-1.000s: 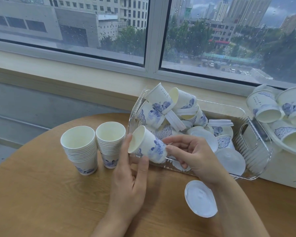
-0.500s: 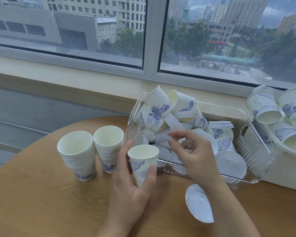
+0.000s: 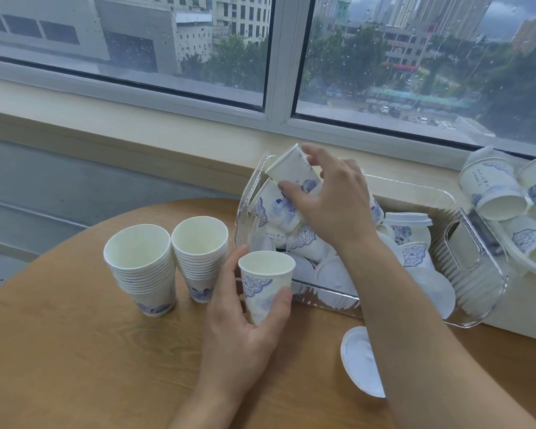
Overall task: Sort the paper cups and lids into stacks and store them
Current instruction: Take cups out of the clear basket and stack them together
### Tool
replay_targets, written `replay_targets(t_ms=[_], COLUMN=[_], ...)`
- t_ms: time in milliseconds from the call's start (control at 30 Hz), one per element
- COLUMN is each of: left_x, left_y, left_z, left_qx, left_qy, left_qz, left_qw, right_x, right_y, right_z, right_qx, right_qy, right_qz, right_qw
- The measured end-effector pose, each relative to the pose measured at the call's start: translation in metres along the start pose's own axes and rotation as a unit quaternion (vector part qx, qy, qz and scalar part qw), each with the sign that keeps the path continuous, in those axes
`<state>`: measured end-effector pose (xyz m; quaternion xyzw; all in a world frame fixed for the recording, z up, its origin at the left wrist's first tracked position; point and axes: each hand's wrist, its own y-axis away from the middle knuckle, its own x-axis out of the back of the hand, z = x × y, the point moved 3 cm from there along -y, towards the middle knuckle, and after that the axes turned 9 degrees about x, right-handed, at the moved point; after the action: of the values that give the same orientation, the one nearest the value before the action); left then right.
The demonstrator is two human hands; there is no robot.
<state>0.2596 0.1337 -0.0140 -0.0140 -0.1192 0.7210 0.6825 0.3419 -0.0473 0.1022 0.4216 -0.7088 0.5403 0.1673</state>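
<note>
My left hand [image 3: 239, 332] holds a white paper cup with blue print [image 3: 265, 283] upright just above the wooden table [image 3: 75, 366]. My right hand [image 3: 331, 205] reaches into the clear plastic bin [image 3: 477, 292] and grips the topmost tilted cup [image 3: 291, 168] of the jumbled cups and lids. Two stacks of nested cups, the left stack [image 3: 143, 267] and the right stack [image 3: 200, 258], stand upright to the left of the bin. One white lid [image 3: 358, 360] lies on the table, partly hidden by my right forearm.
A white tub [image 3: 526, 305] with larger printed cups sits at the far right, against the bin. A window ledge [image 3: 136, 131] runs behind the table. The table's round edge curves off at the left.
My left hand turned the cup upright and lowered it toward the table. My right hand let go of that cup, rose into the bin and took hold of the top cup there.
</note>
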Motion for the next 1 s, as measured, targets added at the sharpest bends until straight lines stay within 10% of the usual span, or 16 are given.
replay_targets(t_ms=[300, 567, 1000], left_x=[0.000, 0.000, -0.002], left_y=[0.000, 0.001, 0.002], left_z=[0.004, 0.008, 0.013], left_qx=[-0.014, -0.043, -0.075], left_qy=[-0.014, -0.026, -0.011], left_qz=[-0.012, -0.025, -0.017], left_qw=[1.000, 0.998, 0.997], right_x=[0.004, 0.024, 0.009], right_y=[0.009, 0.058, 0.081], right_z=[-0.001, -0.023, -0.015], right_qx=[-0.022, -0.098, -0.046], right_qy=[0.077, -0.355, -0.294], right_qz=[0.012, -0.035, -0.159], right_qw=[0.997, 0.929, 0.941])
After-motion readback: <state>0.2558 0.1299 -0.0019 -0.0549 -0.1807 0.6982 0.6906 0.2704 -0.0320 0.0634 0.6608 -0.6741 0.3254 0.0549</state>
